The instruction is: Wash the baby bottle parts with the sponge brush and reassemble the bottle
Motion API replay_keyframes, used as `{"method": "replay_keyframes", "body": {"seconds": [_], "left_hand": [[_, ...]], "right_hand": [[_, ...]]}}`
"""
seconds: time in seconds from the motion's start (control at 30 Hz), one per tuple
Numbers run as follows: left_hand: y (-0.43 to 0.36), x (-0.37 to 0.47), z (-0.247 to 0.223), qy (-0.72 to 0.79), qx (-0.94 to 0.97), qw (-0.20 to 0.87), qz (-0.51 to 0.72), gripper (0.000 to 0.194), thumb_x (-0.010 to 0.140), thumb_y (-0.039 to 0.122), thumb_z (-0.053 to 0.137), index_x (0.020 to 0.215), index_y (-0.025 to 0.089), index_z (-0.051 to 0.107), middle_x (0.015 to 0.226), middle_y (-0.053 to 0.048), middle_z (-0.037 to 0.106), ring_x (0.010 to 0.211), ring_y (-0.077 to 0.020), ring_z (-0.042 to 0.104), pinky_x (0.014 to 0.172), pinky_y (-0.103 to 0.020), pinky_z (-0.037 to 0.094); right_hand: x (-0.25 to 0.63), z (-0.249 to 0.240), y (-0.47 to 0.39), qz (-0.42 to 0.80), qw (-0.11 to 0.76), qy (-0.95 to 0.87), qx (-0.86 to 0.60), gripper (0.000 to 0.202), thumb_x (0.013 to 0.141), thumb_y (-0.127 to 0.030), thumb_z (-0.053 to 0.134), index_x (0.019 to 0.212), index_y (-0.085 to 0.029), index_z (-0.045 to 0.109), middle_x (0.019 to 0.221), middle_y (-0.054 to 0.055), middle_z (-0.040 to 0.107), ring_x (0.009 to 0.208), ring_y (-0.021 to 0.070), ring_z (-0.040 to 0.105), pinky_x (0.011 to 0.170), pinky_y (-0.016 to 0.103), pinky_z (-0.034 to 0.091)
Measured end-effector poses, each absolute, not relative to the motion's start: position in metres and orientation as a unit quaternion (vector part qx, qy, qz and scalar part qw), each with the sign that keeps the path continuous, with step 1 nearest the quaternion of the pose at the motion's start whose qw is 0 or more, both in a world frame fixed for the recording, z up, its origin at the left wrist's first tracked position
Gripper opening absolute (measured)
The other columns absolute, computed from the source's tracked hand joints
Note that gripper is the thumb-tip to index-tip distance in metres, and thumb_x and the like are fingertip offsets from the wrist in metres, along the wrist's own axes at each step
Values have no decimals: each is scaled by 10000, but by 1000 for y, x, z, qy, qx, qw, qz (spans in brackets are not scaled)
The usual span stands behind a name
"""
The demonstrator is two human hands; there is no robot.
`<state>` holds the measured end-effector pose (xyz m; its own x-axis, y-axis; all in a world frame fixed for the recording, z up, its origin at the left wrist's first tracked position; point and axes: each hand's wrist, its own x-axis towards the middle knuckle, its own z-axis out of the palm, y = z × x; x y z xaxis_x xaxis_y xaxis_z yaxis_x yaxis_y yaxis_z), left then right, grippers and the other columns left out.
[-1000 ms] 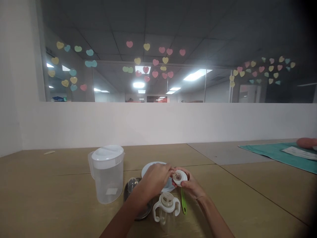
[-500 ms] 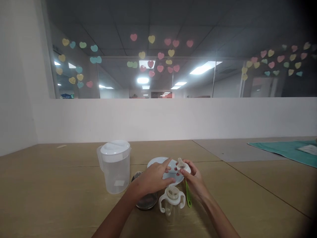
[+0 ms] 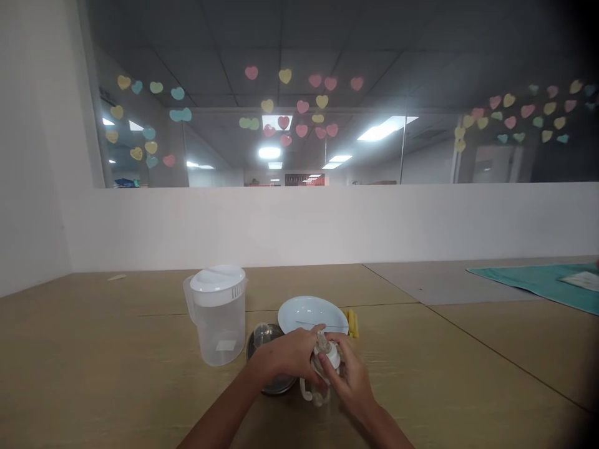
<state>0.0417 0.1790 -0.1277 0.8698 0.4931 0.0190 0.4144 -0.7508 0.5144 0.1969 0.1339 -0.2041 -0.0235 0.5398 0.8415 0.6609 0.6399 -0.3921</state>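
Note:
A baby bottle (image 3: 319, 397) stands upright on the table, one white side handle showing. On its mouth sits a white collar with a clear nipple (image 3: 324, 342), held between the thumb and fingers of my right hand (image 3: 350, 375). My left hand (image 3: 296, 354) is closed around the bottle's left side, just below the collar; some of its fingers are hidden. Whether the collar is threaded on cannot be seen. Left of the bottle, partly under my left forearm, lies a round metal dish (image 3: 279, 385) with a clear cap (image 3: 262, 333) in it.
A clear pitcher with a white lid (image 3: 219, 318) stands to the left. Behind my hands lies a white oval dish (image 3: 304, 307), with yellow sticks (image 3: 353, 324) at its right edge. A teal cloth (image 3: 538, 280) covers the far right. A low white wall (image 3: 299, 224) closes off the back.
My right hand has brought the nipple collar down and left onto the bottle. My left hand has lowered from above the oval dish to the bottle. The green handle is now hidden; yellow sticks show.

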Motion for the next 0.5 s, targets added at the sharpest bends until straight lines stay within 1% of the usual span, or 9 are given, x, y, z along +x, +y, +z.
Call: {"method": "replay_keyframes", "body": {"seconds": [0.1, 0.17, 0.27, 0.43, 0.5], "left_hand": [[179, 41, -130, 257, 929, 250, 93, 973, 561, 330, 731, 1381, 193, 227, 1236, -98, 534, 1077, -268, 528, 866, -304, 421], [178, 41, -131, 254, 930, 247, 98, 917, 567, 331, 723, 1354, 198, 272, 1166, -81, 578, 1026, -256, 554, 840, -295, 428], [175, 41, -131, 246, 934, 242, 98, 802, 576, 334, 712, 1287, 209, 360, 1109, -62, 601, 961, -238, 577, 790, -276, 437], [174, 42, -127, 256, 939, 213, 87, 692, 575, 365, 701, 1192, 209, 429, 1058, -53, 606, 910, -239, 582, 698, -265, 435], [175, 42, -127, 255, 941, 204, 83, 673, 584, 384, 693, 1180, 219, 428, 1041, -46, 606, 896, -236, 582, 672, -261, 426]], "right_hand": [[198, -203, 134, -105, 567, -720, -387, 161, 838, -238, 456, 973, -196, 534, 890, 62, 596, 825, 193, 557, 727, 325, 443], [197, -203, 134, -117, 569, -721, -377, 171, 841, -217, 435, 974, -193, 539, 924, 69, 583, 856, 195, 550, 737, 329, 441], [197, -205, 135, -114, 571, -720, -377, 197, 850, -198, 392, 966, -185, 550, 949, 79, 559, 886, 198, 539, 736, 334, 441], [198, -207, 135, -143, 576, -709, -381, 178, 837, -203, 403, 941, -183, 546, 786, 43, 537, 735, 175, 510, 660, 320, 411], [198, -207, 133, -162, 594, -688, -384, 184, 828, -203, 419, 973, -181, 532, 750, 33, 531, 697, 168, 496, 655, 321, 398]]}}
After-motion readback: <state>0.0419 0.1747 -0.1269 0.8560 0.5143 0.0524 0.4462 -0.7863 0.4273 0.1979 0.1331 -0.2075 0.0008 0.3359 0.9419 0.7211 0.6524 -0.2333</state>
